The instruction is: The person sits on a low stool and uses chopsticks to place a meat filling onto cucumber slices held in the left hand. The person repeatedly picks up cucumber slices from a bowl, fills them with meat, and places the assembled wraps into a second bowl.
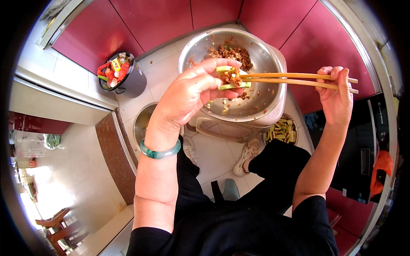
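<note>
My left hand [181,94], with a green bangle [160,152] on its wrist, is raised over a large steel basin [268,96]. Its thumb and fingers pinch a pale green vegetable piece [244,85], opened around a clump of brownish minced filling [232,77]. Off to the right, my right hand [335,98] is closed around the rear part of two wooden chopsticks [286,78]. Their tips touch the filling in the vegetable piece. More minced filling [241,57] lies toward the far side of the basin, with bits smeared along its wall.
The basin rests on a pale stool [279,104]. A bowl of green vegetable pieces [282,129] stands by my right foot, and another steel bowl [142,121] sits partly behind my left arm. A dark trash bin [134,83] stands far left, near red cabinets [149,21].
</note>
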